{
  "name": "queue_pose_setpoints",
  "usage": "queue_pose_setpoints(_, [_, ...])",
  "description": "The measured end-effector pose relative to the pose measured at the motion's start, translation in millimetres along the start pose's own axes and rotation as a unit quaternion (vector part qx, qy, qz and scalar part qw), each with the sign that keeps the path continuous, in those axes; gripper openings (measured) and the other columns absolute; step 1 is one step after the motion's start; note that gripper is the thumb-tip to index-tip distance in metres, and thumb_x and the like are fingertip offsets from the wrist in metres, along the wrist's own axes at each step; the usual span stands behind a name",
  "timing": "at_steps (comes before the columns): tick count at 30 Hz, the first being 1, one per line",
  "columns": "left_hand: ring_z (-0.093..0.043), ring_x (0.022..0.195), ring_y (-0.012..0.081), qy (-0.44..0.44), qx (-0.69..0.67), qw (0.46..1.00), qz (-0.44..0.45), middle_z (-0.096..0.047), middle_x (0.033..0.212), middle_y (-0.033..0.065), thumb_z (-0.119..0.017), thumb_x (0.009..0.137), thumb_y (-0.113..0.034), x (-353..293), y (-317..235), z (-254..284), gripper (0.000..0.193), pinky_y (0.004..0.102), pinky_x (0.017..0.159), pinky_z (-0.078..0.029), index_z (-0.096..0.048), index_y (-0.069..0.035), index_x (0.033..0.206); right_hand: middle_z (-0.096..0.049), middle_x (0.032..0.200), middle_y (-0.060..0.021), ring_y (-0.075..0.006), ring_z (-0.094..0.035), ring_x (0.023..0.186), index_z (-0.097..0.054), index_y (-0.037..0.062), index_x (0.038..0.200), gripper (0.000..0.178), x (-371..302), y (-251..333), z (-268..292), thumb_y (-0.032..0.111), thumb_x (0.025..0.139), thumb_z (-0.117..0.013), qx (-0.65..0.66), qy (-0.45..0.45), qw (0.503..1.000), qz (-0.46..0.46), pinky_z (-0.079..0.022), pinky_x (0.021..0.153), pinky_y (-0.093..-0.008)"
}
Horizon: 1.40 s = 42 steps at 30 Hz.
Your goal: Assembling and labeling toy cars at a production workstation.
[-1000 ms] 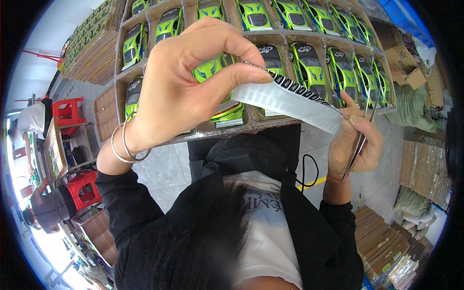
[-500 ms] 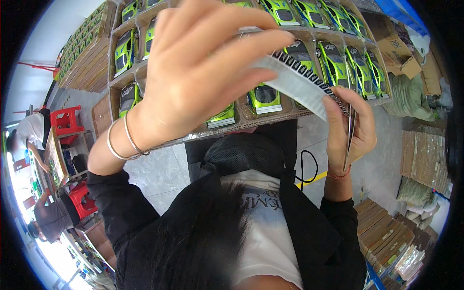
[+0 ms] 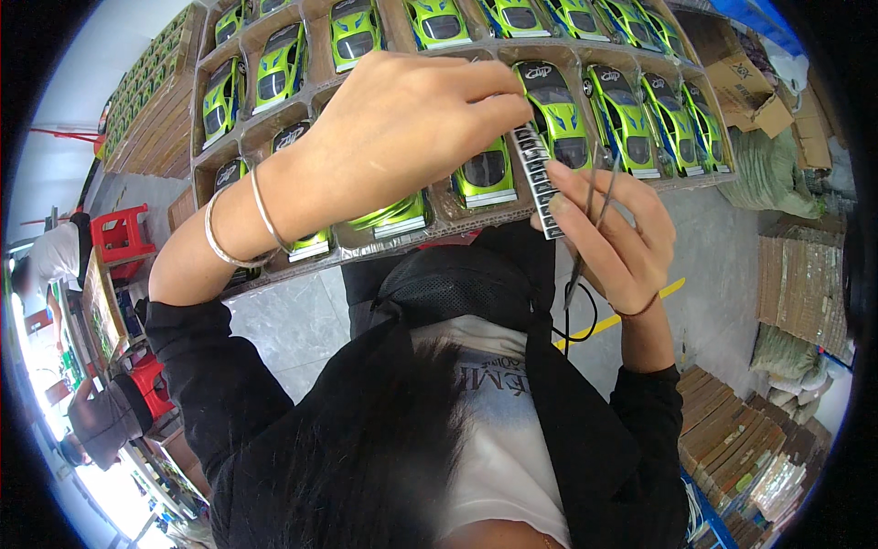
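A narrow strip with a row of black-and-silver pieces, looking like a sticker strip (image 3: 534,174), hangs slantwise over the near edge of a tray of toy cars. My left hand (image 3: 402,137) is closed at its upper end, the fingertips pinching there. Lower down, my right hand (image 3: 622,233) grips the strip between thumb and fingers. Metal tweezers (image 3: 601,197) are also held among the right fingers, their prongs pointing up and away. Under my hands are bright green toy cars (image 3: 553,110) with dark roof areas, each in its own compartment.
The cardboard tray (image 3: 476,224) spans the far side, above my lap. Stacked trays of cars (image 3: 151,101) stand far left, near red stools (image 3: 123,231) and two people. An opened carton (image 3: 745,91), sacks (image 3: 777,178) and piled flat cardboard (image 3: 732,430) line the right.
The strip has turned from a long slant showing its pale backing to a steeper one with its pieces facing up. Both hands have shifted left, and the right hand has turned with the tweezers.
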<state>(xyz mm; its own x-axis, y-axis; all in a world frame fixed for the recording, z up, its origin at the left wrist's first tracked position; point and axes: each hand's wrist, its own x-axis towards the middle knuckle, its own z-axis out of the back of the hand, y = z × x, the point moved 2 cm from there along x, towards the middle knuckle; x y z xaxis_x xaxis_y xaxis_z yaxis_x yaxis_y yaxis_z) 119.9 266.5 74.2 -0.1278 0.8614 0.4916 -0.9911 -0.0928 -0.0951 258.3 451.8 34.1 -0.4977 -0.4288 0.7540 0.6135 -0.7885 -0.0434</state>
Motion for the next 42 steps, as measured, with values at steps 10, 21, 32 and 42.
queue_pose_setpoints(10, [-0.071,0.103,0.0201,-0.028,-0.100,0.974,0.204,-0.073,0.116,0.0090,-0.077,0.079,-0.003,-26.4,13.2,39.9,0.039,0.0319,0.085,-0.055,-0.071,-0.004,0.117,-0.074,0.100,-0.0091,-0.0274,-0.067,0.092,-0.071,0.0034,0.096,0.037,0.8,-0.4,-28.4,0.033,0.074,-0.077,0.046,0.028,0.998,-0.012,-0.058,0.078,-0.0402])
queue_pose_setpoints(21, [-0.045,0.138,0.0371,0.039,-0.117,0.946,0.301,-0.042,0.153,0.0213,-0.088,0.067,-0.025,-104.8,-31.3,41.5,0.085,0.0447,0.112,-0.038,-0.052,-0.003,0.140,-0.073,0.097,-0.0107,-0.0191,-0.067,0.088,-0.072,0.0017,0.108,0.028,55.8,-24.8,-22.9,0.026,0.096,-0.065,0.302,0.077,0.918,-0.246,-0.052,0.074,-0.0311])
queue_pose_setpoints(32, [-0.060,0.125,0.0338,-0.121,-0.104,0.947,0.280,-0.057,0.137,0.0281,-0.069,0.078,-0.001,-123.2,-21.6,36.0,0.052,0.0375,0.103,-0.047,-0.060,0.006,0.129,-0.072,0.091,-0.0089,-0.0126,-0.066,0.082,-0.072,-0.0019,0.107,0.040,77.1,-47.9,-95.1,0.034,0.104,-0.054,0.491,0.164,0.782,-0.348,-0.054,0.077,-0.0256])
queue_pose_setpoints(42, [-0.054,0.130,0.0356,-0.131,-0.175,0.930,0.297,-0.054,0.137,0.0323,-0.056,0.091,0.004,-123.4,-12.3,68.0,0.043,0.0416,0.112,-0.037,-0.050,0.015,0.132,-0.073,0.096,-0.0115,-0.0188,-0.070,0.088,-0.069,-0.0024,0.107,0.022,54.8,-35.9,-63.7,0.016,0.099,-0.062,0.332,0.165,0.882,-0.291,-0.054,0.080,-0.0290])
